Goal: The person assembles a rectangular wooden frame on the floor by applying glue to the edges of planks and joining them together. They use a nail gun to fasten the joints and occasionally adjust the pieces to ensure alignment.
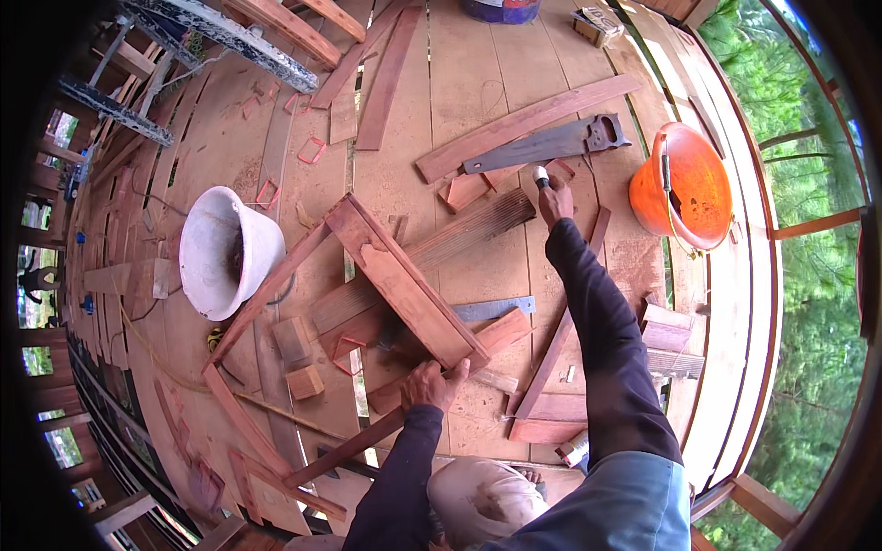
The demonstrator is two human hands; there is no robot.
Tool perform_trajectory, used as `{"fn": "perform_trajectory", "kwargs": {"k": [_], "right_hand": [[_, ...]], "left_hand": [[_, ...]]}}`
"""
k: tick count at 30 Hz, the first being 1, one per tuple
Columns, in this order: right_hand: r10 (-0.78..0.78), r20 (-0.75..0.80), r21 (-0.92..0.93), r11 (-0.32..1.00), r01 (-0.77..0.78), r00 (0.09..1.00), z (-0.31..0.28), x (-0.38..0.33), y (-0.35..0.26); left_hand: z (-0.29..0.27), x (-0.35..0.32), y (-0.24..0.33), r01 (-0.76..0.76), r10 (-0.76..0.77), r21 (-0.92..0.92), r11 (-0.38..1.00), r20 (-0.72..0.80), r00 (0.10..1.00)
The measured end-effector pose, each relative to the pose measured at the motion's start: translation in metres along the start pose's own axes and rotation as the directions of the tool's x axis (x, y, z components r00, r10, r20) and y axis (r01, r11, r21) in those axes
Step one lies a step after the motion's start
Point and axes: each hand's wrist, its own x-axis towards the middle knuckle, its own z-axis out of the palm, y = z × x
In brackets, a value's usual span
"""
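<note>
My left hand [432, 385] is closed round the near corner of a reddish wooden frame [404, 280], thumb and fingers against its edge. The frame stands tilted, with a wide board along its right side. Stretched forward, my right hand [556, 202] grips a short object with a pale round end [540, 174]; its kind is hard to make out. Just beyond that hand lies a handsaw [542, 145] on the planks, its handle to the right. A dark weathered board [473, 230] runs from under the frame to beside my right hand.
An orange bucket [675, 188] stands at the right, a white bucket [220, 253] at the left. Wood offcuts [556, 406], a steel blade-like strip [491, 309] and a long plank [524, 127] lie about. Gaps run between the floor planks. Black-and-white metal legs [243, 46] stand far left.
</note>
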Motion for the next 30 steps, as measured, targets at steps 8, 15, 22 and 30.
{"fn": "perform_trajectory", "kwargs": {"k": [8, 15, 22, 30], "right_hand": [[0.491, 0.339, 0.784, 0.324, -0.529, 0.803, 0.043, 0.067, -0.031], [0.657, 0.251, 0.827, 0.237, -0.511, 0.711, 0.043, 0.084, -0.051], [0.521, -0.003, 0.754, 0.562, -0.341, 0.853, 0.026, 0.079, -0.043], [0.170, 0.135, 0.757, 0.618, -0.213, 0.976, 0.003, -0.022, -0.122]], "left_hand": [[0.007, 0.008, -0.012, -0.015, 0.015, -0.025, 1.000, 0.007, 1.000], [0.004, 0.009, -0.007, 0.019, -0.014, -0.046, 0.999, 0.109, 0.994], [-0.007, 0.011, 0.009, -0.040, 0.043, -0.043, 0.998, 0.068, 0.997], [0.022, 0.012, -0.020, -0.050, 0.049, -0.023, 0.998, -0.033, 0.998]]}}
